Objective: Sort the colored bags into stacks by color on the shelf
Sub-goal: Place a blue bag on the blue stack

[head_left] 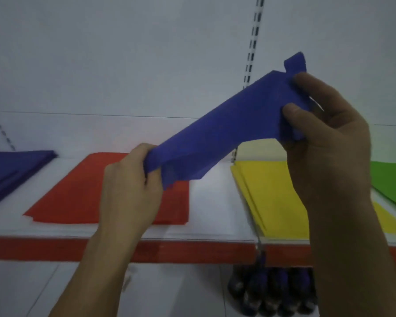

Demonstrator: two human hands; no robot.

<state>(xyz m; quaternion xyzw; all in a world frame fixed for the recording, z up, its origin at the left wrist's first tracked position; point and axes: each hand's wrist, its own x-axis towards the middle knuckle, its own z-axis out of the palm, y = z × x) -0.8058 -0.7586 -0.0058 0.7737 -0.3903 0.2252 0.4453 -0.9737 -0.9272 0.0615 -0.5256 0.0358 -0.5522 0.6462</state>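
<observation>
A folded blue bag (224,131) hangs in the air above the white shelf (213,202), slanting up to the right. My left hand (130,191) grips its lower left end. Its upper right end, by the handle, is pinched in my right hand (325,143). On the shelf lie flat stacks: blue bags (11,170) at the far left, red bags (78,197) under my left hand, yellow bags (272,193) partly behind my right forearm, and green bags (393,181) at the far right.
The shelf has a red front strip (192,250) and a white back panel with a slotted upright (251,42). Below the shelf, at the lower right, stand several dark bottles (270,291).
</observation>
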